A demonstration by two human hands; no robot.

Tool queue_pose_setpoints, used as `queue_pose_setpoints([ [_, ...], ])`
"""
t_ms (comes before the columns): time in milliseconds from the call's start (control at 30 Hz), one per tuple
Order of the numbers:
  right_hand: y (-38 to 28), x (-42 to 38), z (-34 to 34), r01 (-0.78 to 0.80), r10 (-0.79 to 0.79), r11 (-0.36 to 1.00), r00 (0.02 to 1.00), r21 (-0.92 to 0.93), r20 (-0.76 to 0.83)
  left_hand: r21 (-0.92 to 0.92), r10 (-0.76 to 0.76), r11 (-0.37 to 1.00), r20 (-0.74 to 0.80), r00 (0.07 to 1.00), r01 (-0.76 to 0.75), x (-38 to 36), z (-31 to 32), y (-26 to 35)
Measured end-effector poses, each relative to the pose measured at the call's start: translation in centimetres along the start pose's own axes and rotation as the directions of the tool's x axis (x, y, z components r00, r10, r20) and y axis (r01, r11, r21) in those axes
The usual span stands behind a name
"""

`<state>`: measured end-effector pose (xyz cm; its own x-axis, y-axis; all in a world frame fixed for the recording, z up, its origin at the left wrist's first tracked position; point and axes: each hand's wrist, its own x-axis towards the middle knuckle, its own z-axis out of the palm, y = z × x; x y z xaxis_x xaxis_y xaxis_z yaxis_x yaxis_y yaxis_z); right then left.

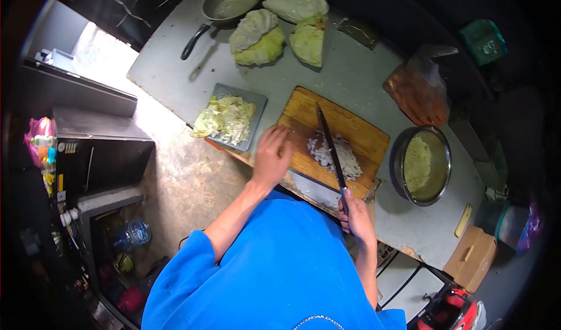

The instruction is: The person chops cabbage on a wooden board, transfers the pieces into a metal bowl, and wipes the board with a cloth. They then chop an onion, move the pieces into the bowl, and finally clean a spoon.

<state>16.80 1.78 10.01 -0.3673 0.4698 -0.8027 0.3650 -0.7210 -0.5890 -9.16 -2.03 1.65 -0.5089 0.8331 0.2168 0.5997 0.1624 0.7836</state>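
A wooden cutting board lies near the front edge of the table, with finely chopped pale cabbage on its middle. My right hand is closed around the handle of a long kitchen knife, whose dark blade lies across the chopped pieces and points away from me. At the board's left edge rests my left hand, fingers stretched out and holding nothing. Left of it, a grey tray bears a heap of shredded cabbage.
Cabbage pieces and a frying pan stand at the back of the table. To the right are a metal bowl of shredded cabbage, a bag of carrots, a yellow-handled item and a cardboard box.
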Motion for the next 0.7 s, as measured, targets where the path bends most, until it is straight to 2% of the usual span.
queue_pose_setpoints([
  [33, -0.3, 0.1, 0.2, 0.01, -0.01, 1.0, 1.0, -0.003, 0.003, 0.071, -0.001, 0.997, 0.011, 1.0, 0.0, 0.1, 1.0, 0.5],
  [100, -0.7, 0.0, 0.4, 0.022, -0.022, 1.0, 1.0, 0.014, 0.017, 0.07, 0.154, 0.984, 0.145, 0.977, -0.165, -0.5, 2.3, 1.7],
  [167, -0.9, 0.1, 0.0, 0.037, -0.038, 0.999, 0.999, 0.031, 0.023, 0.035, 0.172, 0.982, 0.24, 0.955, -0.185, -1.6, 3.3, 3.1],
  [200, -1.0, 0.0, -0.3, 0.044, -0.045, 0.999, 0.998, 0.023, 0.036, 0.045, 0.169, 0.982, 0.228, 0.959, -0.184, -1.2, 3.2, 3.4],
  [267, -1.3, -0.2, -0.7, 0.047, -0.047, 0.999, 0.999, 0.007, 0.025, -0.133, 0.06, 0.99, 0.143, 0.988, -0.041, -0.7, 2.9, 4.2],
  [333, -1.8, -0.2, -1.1, 0.031, -0.031, 0.999, 0.999, 0.022, 0.024, -0.133, 0.057, 0.99, 0.092, 0.994, -0.045, 0.3, 2.4, 3.8],
  [367, -2.2, -0.3, -1.3, -0.055, 0.037, 0.989, 0.991, 0.14, 0.13, -0.299, -0.068, 0.95, 0.068, 0.995, 0.085, 0.7, 2.3, 3.8],
  [400, -2.5, -0.4, -1.5, -0.15, 0.089, 0.956, 0.967, 0.252, 0.238, -0.458, -0.193, 0.865, 0.077, 0.978, 0.207, 1.0, 2.3, 3.8],
  [433, -2.1, 0.2, -1.9, -0.246, 0.103, 0.893, 0.927, 0.376, 0.361, -0.606, -0.341, 0.69, 0.21, 0.916, 0.396, 1.3, 2.3, 3.4],
  [467, -2.0, 0.5, -2.0, -0.235, 0.094, 0.886, 0.936, 0.401, 0.34, -0.686, -0.445, 0.461, 0.37, 0.816, 0.563, 1.7, 2.4, 3.0],
  [500, -1.9, 0.7, -2.0, -0.299, 0.057, 0.828, 0.886, 0.474, 0.46, -0.734, -0.481, 0.142, 0.535, 0.694, 0.664, 2.3, 1.3, 4.6],
  [533, -1.9, 0.8, -1.9, -0.368, 0.002, 0.764, 0.823, 0.53, 0.569, -0.719, -0.466, 0.143, 0.557, 0.687, 0.68, 2.3, 1.2, 5.4],
  [600, -1.8, 0.9, -1.7, -0.4, -0.003, 0.714, 0.819, 0.574, 0.573, -0.646, -0.308, 0.151, 0.689, 0.656, 0.748, 1.8, 1.5, 6.6],
  [633, -1.7, 0.9, -1.7, -0.427, -0.004, 0.697, 0.801, 0.576, 0.599, -0.638, -0.262, 0.083, 0.727, 0.634, 0.766, 1.4, 1.6, 7.1],
  [700, -1.6, 0.6, -1.4, -0.449, 0.001, 0.688, 0.786, 0.57, 0.619, -0.598, -0.256, 0.119, 0.753, 0.607, 0.792, 1.0, 2.5, 7.5],
])
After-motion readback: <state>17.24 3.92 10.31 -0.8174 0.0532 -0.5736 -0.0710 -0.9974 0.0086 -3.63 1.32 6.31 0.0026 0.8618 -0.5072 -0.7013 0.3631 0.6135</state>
